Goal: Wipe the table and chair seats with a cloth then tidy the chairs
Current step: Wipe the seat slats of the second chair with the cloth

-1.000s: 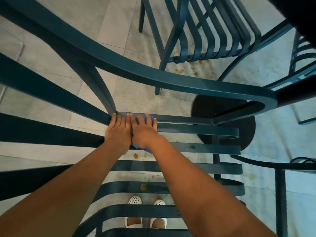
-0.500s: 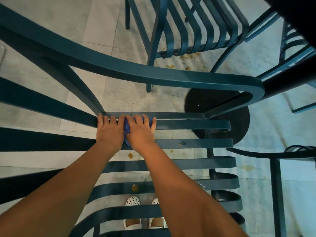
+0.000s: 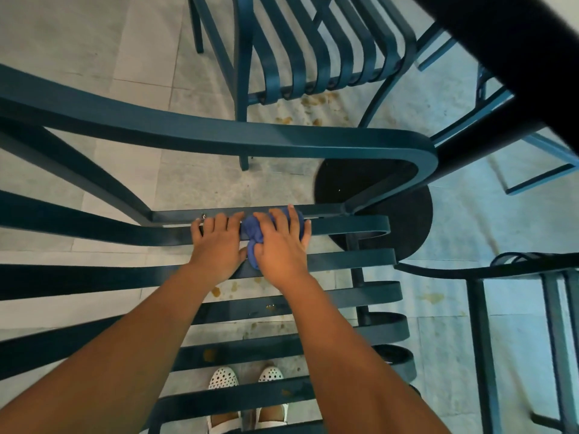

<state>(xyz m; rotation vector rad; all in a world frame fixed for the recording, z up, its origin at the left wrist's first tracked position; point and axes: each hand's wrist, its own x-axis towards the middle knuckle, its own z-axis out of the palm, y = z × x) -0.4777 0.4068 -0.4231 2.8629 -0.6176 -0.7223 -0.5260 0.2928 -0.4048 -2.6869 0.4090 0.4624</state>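
Cloth: a bunched blue cloth (image 3: 271, 231) is pressed onto the far slats of the chair seat (image 3: 344, 228).
Right hand (image 3: 280, 245): its grip is spread flat over the cloth, fingers nearly straight.
Left hand (image 3: 217, 242): laid flat beside it, holding nothing.
Method: each slat is best wiped along its length, pressure kept even, with the stained near slats (image 3: 269, 306) taken last.
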